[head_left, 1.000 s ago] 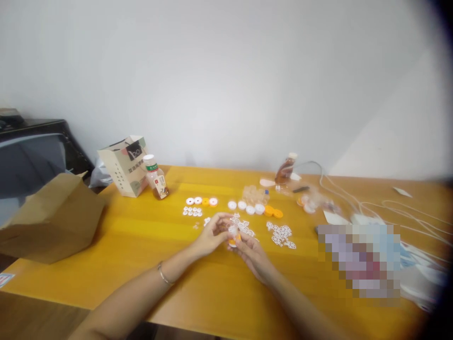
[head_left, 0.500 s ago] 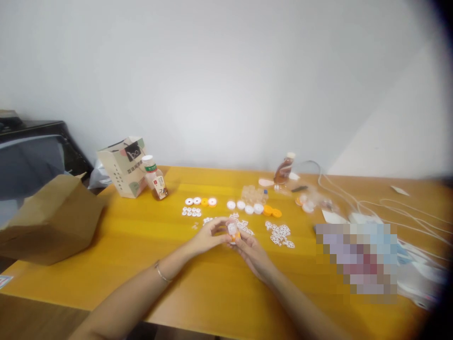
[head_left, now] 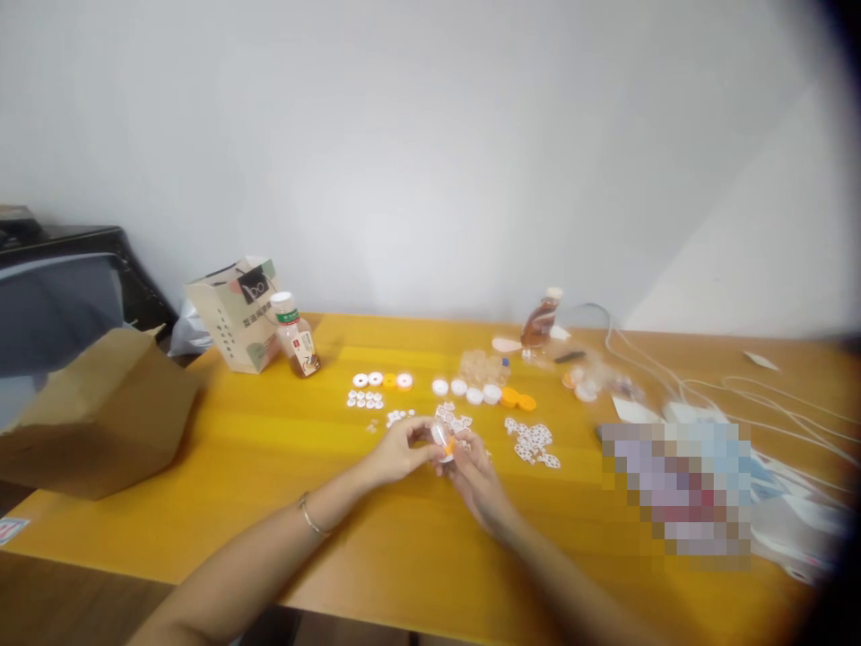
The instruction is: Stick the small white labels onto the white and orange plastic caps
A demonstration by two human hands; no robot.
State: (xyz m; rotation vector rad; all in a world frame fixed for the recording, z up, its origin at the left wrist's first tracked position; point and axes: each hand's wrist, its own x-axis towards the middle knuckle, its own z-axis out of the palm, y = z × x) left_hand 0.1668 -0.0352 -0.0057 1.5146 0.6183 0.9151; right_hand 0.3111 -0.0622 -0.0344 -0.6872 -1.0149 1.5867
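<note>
Above the middle of the table, both hands hold one small piece with a clear dome and an orange and white base (head_left: 440, 437); its exact kind does not show. My left hand (head_left: 402, 451) closes on its left side with thumb and fingers. From the right, my right hand (head_left: 479, 480) pinches the orange part. Just behind the hands lie white perforated flat pieces (head_left: 453, 418), partly covered by the fingers. More such pieces (head_left: 531, 440) are heaped to the right. White round discs (head_left: 474, 395) and orange round parts (head_left: 517, 400) form a row farther back.
Clear plastic pieces (head_left: 481, 367) sit behind the discs. To the left are small white parts (head_left: 364, 400), white rings (head_left: 367, 380), a drink bottle (head_left: 296, 339), a paper gift bag (head_left: 235, 318) and a brown paper bag (head_left: 100, 417). A second bottle (head_left: 542, 318) and white cables (head_left: 646, 350) are right.
The domed piece has tilted between my hands, its clear top leaning left. My right hand's fingers have shifted up around the orange part.
</note>
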